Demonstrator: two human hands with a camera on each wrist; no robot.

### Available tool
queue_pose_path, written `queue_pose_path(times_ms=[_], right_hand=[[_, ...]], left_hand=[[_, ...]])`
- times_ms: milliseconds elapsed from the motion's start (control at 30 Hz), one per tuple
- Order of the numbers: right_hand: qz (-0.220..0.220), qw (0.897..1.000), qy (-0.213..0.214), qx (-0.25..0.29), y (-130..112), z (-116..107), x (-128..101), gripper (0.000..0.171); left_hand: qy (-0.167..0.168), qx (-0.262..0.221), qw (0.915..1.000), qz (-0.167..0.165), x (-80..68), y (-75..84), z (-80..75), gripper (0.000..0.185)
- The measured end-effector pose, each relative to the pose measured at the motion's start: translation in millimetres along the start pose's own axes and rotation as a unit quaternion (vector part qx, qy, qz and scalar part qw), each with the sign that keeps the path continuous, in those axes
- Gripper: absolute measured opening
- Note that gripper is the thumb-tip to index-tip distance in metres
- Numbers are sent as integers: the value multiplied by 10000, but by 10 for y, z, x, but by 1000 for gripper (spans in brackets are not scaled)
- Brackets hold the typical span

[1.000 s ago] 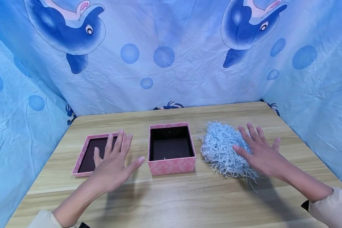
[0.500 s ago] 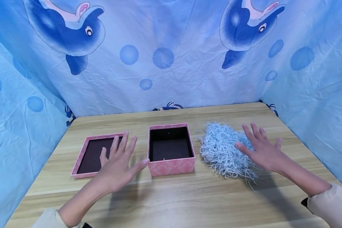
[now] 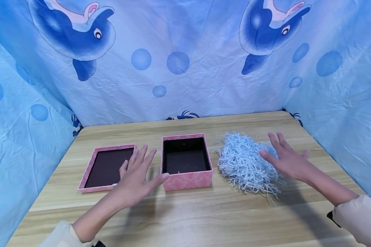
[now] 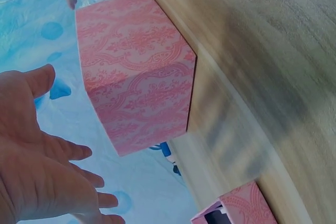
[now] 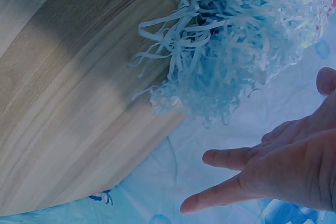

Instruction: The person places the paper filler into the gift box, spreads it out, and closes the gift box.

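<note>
A pink patterned box (image 3: 188, 180) with a dark inside stands without its lid in the middle of the table. Left of it lies the box lid (image 3: 86, 169), its dark inner side up. A heap of light blue shredded paper (image 3: 244, 161) sits to the box's right. My left hand (image 3: 136, 183) hovers between lid and box with fingers spread, thumb tip overlapping the box's front corner in the head view. Over the right side of the paper heap hangs my right hand (image 3: 292, 163), fingers apart and holding nothing. In the left wrist view the box (image 4: 136, 72) shows its patterned sides.
The wooden table (image 3: 191, 219) reaches back to a blue dolphin-print curtain (image 3: 204, 89), which also hangs along both sides. A few loose paper strands lie around the heap.
My left hand has moved right, from over the lid toward the box. The right hand has shifted slightly right. Box, lid and paper stay where they were.
</note>
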State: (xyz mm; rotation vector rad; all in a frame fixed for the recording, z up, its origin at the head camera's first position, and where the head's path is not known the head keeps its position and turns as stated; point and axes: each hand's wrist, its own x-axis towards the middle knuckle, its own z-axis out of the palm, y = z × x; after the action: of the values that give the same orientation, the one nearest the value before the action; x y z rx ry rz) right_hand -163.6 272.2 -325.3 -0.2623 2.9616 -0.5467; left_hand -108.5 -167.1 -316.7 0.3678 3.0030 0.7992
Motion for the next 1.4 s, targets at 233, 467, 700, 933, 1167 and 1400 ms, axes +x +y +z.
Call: queue_pose_path(times_ms=[233, 467, 700, 933, 1167, 1400], right_hand=[[61, 9999, -58, 60, 48, -8, 36, 83], [147, 9998, -102, 79, 76, -10, 77, 83], [146, 9995, -174, 213, 94, 0, 113, 85], [-23, 9994, -128, 319, 74, 16, 136, 86], [-262, 9980, 9, 576, 60, 38, 156, 87], [-777, 9918, 199, 993, 58, 85, 170, 87]], left_hand=[[-14, -305, 9995, -45, 22, 0, 38, 90], [54, -686, 9976, -111, 59, 18, 86, 85], [142, -1226, 9923, -109, 107, 3, 133, 77], [200, -1716, 9850, 16, 137, -28, 195, 69], [60, -2279, 9737, 16, 174, -53, 253, 69], [-199, -3105, 9502, -175, 204, -77, 278, 71]])
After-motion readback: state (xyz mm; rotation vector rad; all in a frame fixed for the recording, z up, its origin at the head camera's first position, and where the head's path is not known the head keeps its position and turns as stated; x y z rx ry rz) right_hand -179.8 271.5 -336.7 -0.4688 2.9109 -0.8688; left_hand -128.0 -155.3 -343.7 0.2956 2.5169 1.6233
